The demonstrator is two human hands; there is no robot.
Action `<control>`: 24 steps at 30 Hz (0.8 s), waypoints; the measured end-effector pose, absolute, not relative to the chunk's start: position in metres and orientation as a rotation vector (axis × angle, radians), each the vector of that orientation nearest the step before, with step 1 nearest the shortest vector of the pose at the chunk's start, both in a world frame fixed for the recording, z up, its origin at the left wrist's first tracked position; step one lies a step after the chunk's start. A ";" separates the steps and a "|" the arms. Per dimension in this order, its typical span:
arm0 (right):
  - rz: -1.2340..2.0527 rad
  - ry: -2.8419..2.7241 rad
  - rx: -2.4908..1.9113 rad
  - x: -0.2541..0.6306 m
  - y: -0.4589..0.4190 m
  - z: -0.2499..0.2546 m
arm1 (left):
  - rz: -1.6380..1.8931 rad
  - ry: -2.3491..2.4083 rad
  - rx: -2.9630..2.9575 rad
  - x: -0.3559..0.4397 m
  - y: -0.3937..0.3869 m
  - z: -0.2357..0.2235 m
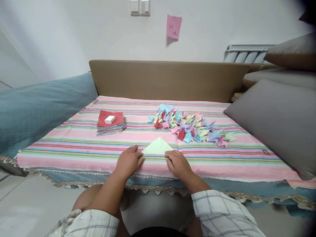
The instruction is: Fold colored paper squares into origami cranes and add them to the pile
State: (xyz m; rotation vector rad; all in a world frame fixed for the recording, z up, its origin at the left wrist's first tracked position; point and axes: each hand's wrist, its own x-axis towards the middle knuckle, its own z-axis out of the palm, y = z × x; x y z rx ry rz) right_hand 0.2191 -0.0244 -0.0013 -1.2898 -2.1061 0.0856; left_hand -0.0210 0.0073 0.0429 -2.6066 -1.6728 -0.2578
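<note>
1. Plaid sleeves (222,210) are lying nearest the camera, leaving both forearms bare.
2. Blue fabric (46,102) is covering the sofa arm at far left, while a striped cloth (74,141) is spreading across the sofa seat.
3. Next comes a paper stack (111,129), its red top sheet (102,116) carrying a small white box (110,119).
4. Near the front edge, the left hand (128,160) is touching the left corner of the green paper, thumb and fingers standing slightly apart.
5. Wall switches (140,6) are sitting above the brown backrest (160,80).
6. Green paper (158,147) is lying on the cloth between the hands, showing as a triangle and pointing towards the backrest.
7. On the wall, a pink note (174,27) is bearing dark handwriting.
8. The right hand (179,163) is resting its fingertips on the paper's right corner, its thumb standing a little apart from them.
9. Many-coloured paper cranes (191,126) are clustering beyond that hand, some overlapping.
10. Grey cushions (278,118) are leaning and piling at far right, partly hiding a radiator (247,56).
</note>
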 end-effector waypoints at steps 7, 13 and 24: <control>0.111 -2.098 -1.278 0.220 -0.025 -0.002 | -0.312 -1.959 -2.365 -0.033 0.016 0.056; 0.136 -2.071 -1.261 0.219 -0.022 -0.003 | -0.643 -1.358 -2.617 0.007 -0.004 0.043; 0.139 -2.015 -1.287 0.220 -0.023 -0.010 | -0.496 -1.270 -2.767 0.050 -0.021 0.015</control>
